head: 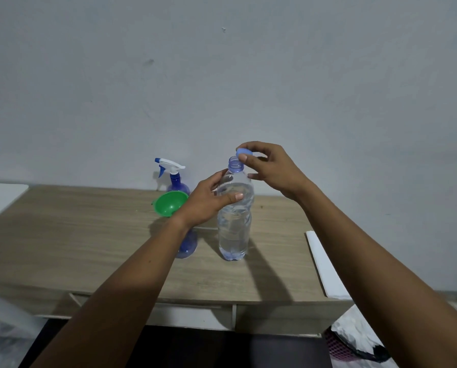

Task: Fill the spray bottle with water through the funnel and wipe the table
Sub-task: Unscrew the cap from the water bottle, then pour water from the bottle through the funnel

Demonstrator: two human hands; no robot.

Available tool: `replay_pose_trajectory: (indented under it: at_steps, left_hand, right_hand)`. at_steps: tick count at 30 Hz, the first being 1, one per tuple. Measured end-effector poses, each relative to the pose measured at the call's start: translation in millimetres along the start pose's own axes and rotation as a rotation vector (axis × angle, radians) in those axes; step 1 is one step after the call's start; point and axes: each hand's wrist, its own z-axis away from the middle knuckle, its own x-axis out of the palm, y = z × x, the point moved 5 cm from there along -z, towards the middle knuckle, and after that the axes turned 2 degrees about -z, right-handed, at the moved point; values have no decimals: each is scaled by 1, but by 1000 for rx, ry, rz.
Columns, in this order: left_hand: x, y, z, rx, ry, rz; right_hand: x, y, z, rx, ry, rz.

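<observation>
A clear water bottle (234,224) stands upright on the wooden table (89,235), its neck uncovered. My left hand (208,203) grips its upper body. My right hand (272,168) pinches the blue cap (244,152) just above and right of the neck. To the left, a green funnel (171,204) sits in a blue bottle (188,247), mostly hidden by my left forearm. Behind the funnel stands a white trigger sprayer (170,166) on a blue body, near the wall.
A folded white cloth or sheet (325,264) lies at the table's right edge. A white surface (1,197) adjoins the table on the left. Drawer fronts (195,317) run below the near edge. A bag (354,338) sits at lower right.
</observation>
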Motion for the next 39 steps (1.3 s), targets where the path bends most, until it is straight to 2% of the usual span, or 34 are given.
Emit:
replay_pose_trajectory:
  at_steps: [3, 4, 6, 8, 13, 22, 24, 28, 33, 36, 39]
  left_hand:
    - [1, 0, 1, 8, 8, -20]
    - [1, 0, 0, 10, 16, -22]
    - [1, -1, 0, 3, 29, -21]
    - [2, -2, 0, 5, 34, -26]
    - [4, -1, 1, 9, 22, -29]
    - [5, -3, 2, 0, 25, -49]
    - [6, -4, 3, -8, 24, -57]
    - [9, -3, 5, -12, 2, -45]
    - [7, 2, 9, -38, 37, -37]
    - [-9, 10, 28, 27, 201, -148]
    - [-41, 13, 64, 181, 532, -302]
  right_hand:
    - [-9, 30, 13, -19, 251, -28]
    - [-13, 48, 21, 5, 357, -56]
    - [-13, 90, 43, 88, 463, -47]
    - [-6, 137, 67, 195, 445, 97]
    - [17, 217, 124, 443, 261, 421]
    - [31, 247, 144, 435, 136, 692]
    - [32, 242, 142, 432, 150, 634]
    - [34, 199, 121, 311, 278, 284]
    - [55, 129, 72, 124, 210, 21]
    - [66, 116, 57, 48, 277, 21]
    - [68, 115, 56, 43, 409, 45]
